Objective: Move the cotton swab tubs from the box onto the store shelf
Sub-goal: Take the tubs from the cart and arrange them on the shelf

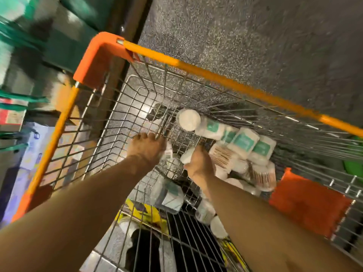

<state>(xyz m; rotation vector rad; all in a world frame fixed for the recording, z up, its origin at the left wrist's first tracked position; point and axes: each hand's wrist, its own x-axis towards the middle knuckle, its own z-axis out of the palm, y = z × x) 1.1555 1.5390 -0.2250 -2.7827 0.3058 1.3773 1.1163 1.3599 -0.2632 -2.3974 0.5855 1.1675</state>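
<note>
The person is leaning over a wire cart [216, 75] and reaching both bare arms down into it, since the tubs are lying on the cart's mesh bottom, not in easy reach. Most of them are lying on their sides in a loose pile of tubs [243, 142], sitting at about two o'clock from the hands and resting against the far wire wall. A few more tubs are lying nearer the person, at about six o'clock from the hands.

The left grip [149, 148] is facing palm down with its fingers curled. It is closing round the tub with the barcode [168, 153], whose label is peeking out at the thumb side; blur is making the exact finger contact hard to read. The right grip [199, 163] is wrapping round a white tub [187, 155], with the tub's end sticking out toward eleven o'clock. Both hands are working at once, probably so that two tubs are going up per reach.

The store shelf [17, 99] is showing only as a blurred strip at nine o'clock, outside the cart, and no swab tubs can be made out on it. Both held tubs are sitting low inside the cart, so each is going to need lifting clear of the orange rim before swinging left.
</note>
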